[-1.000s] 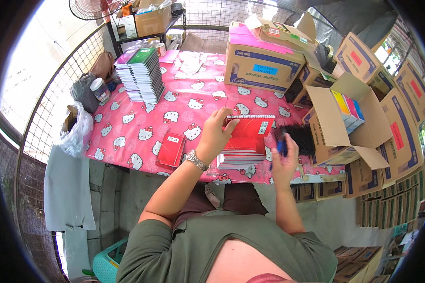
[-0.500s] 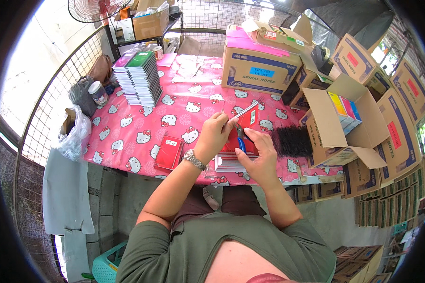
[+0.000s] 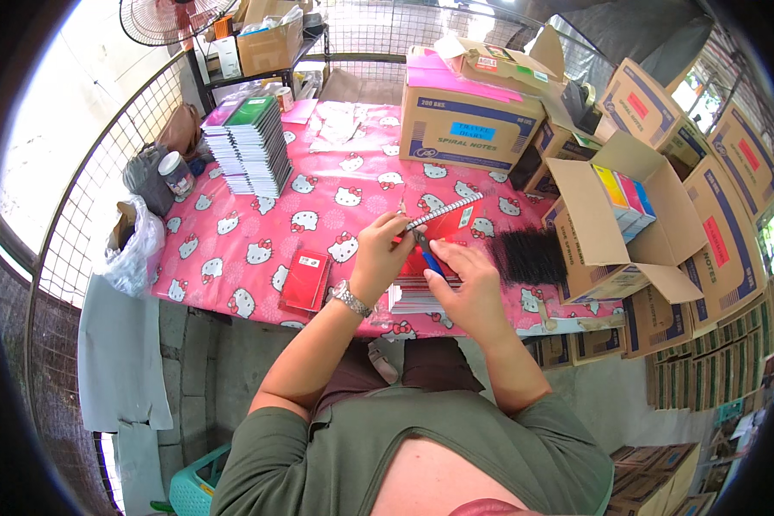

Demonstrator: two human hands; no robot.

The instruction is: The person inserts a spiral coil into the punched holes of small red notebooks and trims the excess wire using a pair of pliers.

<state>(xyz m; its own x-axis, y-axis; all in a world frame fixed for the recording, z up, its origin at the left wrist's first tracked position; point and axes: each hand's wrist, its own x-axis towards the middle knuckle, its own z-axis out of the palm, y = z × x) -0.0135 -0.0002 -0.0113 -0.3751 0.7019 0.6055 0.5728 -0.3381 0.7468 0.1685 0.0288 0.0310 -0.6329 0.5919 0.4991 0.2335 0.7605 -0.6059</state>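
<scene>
My left hand [image 3: 382,251] grips a red spiral notebook [image 3: 449,225] by the near end of its light-coloured coil [image 3: 445,211]. Blue-handled pliers [image 3: 427,255] are in my right hand [image 3: 470,284], their jaws up against that same end of the coil. My fingers partly hide the contact. Below both hands lies a stack of notebooks [image 3: 411,298], its white page edges facing me. To the left of my left wrist, a small pile of red notebooks [image 3: 304,280] rests on the pink patterned tablecloth [image 3: 258,251].
Black wire coils [image 3: 529,256] lie right of my hands, beside an open carton [image 3: 595,249] holding colourful notebooks. A tall notebook stack [image 3: 248,148] stands back left. A closed carton [image 3: 471,129] stands at the back; more cartons [image 3: 712,245] crowd the right.
The red notebook has turned slightly clockwise, so its coil now slants less steeply. Both hands have shifted slightly, still gripping the notebook and pliers.
</scene>
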